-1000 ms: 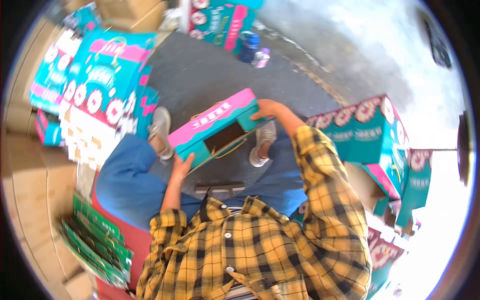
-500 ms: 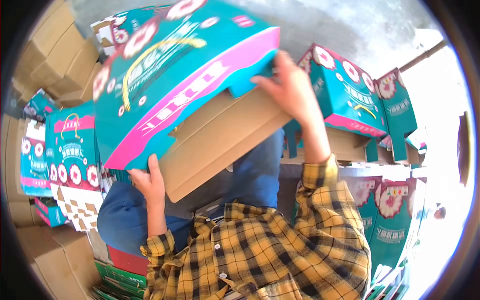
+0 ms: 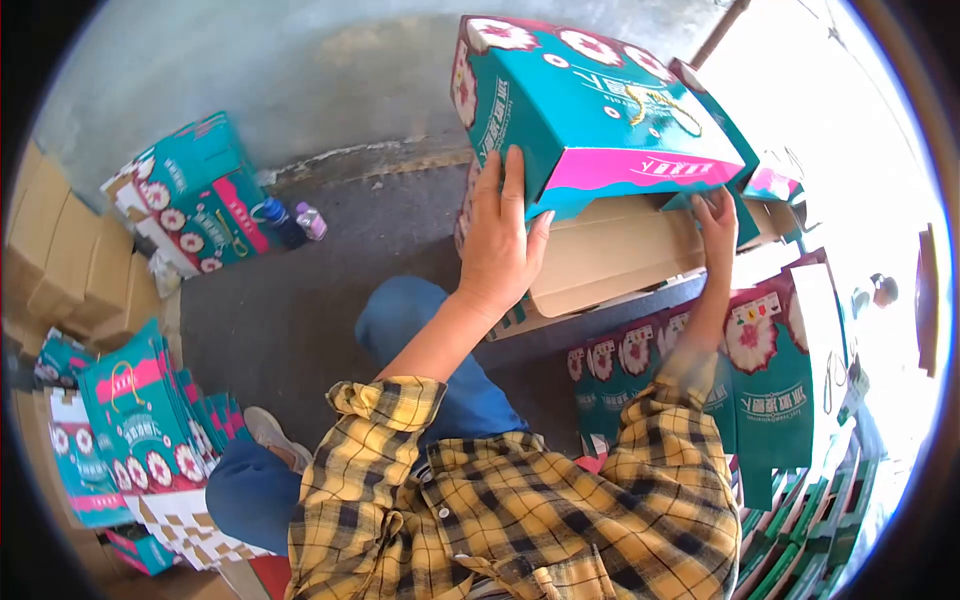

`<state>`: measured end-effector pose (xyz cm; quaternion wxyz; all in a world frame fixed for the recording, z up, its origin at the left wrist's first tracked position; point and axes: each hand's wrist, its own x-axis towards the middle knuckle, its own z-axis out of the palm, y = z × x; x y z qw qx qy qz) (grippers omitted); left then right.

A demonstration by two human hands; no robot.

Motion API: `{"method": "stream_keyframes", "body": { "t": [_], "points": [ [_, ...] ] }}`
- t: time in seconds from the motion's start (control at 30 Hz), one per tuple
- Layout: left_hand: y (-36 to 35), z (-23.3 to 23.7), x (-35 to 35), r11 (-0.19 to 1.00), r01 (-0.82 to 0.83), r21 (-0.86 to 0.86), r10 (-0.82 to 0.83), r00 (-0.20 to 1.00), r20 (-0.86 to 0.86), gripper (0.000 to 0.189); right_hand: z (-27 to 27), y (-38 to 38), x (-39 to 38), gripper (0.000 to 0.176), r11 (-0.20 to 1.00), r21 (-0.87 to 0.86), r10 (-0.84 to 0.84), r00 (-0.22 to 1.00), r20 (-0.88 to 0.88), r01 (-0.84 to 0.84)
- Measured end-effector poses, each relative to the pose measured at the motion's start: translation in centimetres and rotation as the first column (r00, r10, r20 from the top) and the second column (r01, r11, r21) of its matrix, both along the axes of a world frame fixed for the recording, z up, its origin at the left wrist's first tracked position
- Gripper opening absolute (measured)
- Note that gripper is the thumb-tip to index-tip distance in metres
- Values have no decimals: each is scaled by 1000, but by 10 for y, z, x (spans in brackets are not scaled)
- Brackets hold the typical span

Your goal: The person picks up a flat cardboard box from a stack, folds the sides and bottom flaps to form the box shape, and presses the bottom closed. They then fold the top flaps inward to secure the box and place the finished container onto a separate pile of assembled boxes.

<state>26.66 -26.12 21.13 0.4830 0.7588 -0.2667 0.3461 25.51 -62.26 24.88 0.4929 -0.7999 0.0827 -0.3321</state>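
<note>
Teal-and-pink carton: you had the teal-and-pink carton (image 3: 600,110) raised at the upper right, tilted, its yellow cord handle (image 3: 660,108) on the upward panel.
Left hand: your left hand (image 3: 495,250) gripped the near left corner, fingers a little parted on the end panel, thumb at the lower edge.
Right hand: your right hand (image 3: 717,225) pinched the lower edge near the opposite corner; exact thumb contact could not be told.
Carton body: already stood out in box form, handle in place — that much looked done.
Brown cardboard: brown cardboard (image 3: 610,250) showed below the pink band; that side seemed unclosed. Whether any flap was locked, you could not tell from here.
Flattened cartons: a layered pile of flattened cartons (image 3: 140,430) lay at your left, apparently unformed.
Teal cartons: more teal cartons (image 3: 765,400) stood in a row at your right.
Floor: the dark blue bottle (image 3: 284,223) and purple bottle (image 3: 311,221) sat together beside a printed carton (image 3: 190,210) — well apart from your hands.
</note>
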Motion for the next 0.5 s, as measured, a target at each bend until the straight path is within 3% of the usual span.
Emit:
{"method": "stream_keyframes", "body": {
  "t": [0.13, 0.2, 0.27, 0.33, 0.4, 0.47, 0.5],
  "points": [
    [-28, 0, 4, 996, 88, -10, -88, 992, -89, 71, -14, -17, 8, 50, 961, -156, -212, 971, 114, 228],
    [-39, 2, 9, 999, 52, 16, -51, 997, -58, 70, -14, -23, 5, 42, 863, -350, -358, 930, 85, 364],
    [-43, 3, 9, 997, 77, 31, -75, 994, -74, 69, -16, 0, 0, 35, 870, -236, -396, 899, 187, 433],
    [-46, 0, 8, 995, 91, 33, -89, 993, -73, 68, -6, 23, -12, 38, 786, -305, -426, 828, 363, 538],
    [-40, -2, 5, 992, 122, 32, -118, 988, -105, 70, 25, 84, -35, 35, 650, -393, -375, 724, 580, 651],
    [-21, 0, -1, 975, 210, 70, -205, 976, -75, 72, 36, 135, -53, 33, 572, -495, -200, 696, 689, 654],
    [-5, -6, -2, 974, 207, 93, -204, 978, -49, 77, 30, 163, -64, 32, 595, -554, -114, 743, 660, 583]
  ]
}}
